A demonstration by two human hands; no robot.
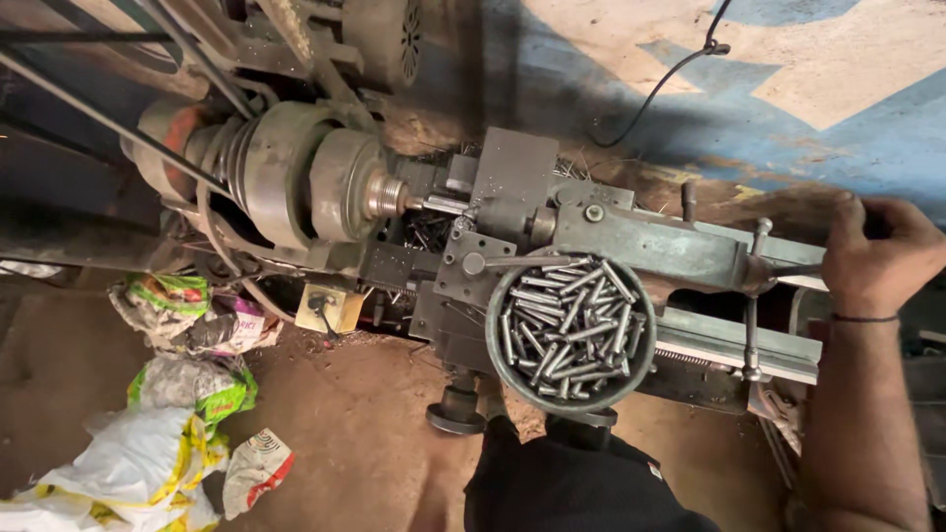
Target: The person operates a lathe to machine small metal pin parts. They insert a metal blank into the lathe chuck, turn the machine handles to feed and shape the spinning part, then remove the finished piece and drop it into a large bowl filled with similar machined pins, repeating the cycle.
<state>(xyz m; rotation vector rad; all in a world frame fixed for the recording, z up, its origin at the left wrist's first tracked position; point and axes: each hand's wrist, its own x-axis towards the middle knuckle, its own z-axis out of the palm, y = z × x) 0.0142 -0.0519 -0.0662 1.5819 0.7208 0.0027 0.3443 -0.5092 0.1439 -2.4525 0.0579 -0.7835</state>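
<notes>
The person's right hand (877, 258) is curled around a lever handle (788, 270) at the right end of the lathe (631, 241), a stiff, likely slick steel bar best gripped near its tip, while 1 round bowl (512, 369) of rods sits on the lathe's front.

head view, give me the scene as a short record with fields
machine: small metal lathe with a chuck on the left
bowl: round metal bowl of short steel rods, resting on the lathe
right hand: right hand closed on a lever at the lathe's right end
left hand: not in view
floor: crumpled bags
</notes>
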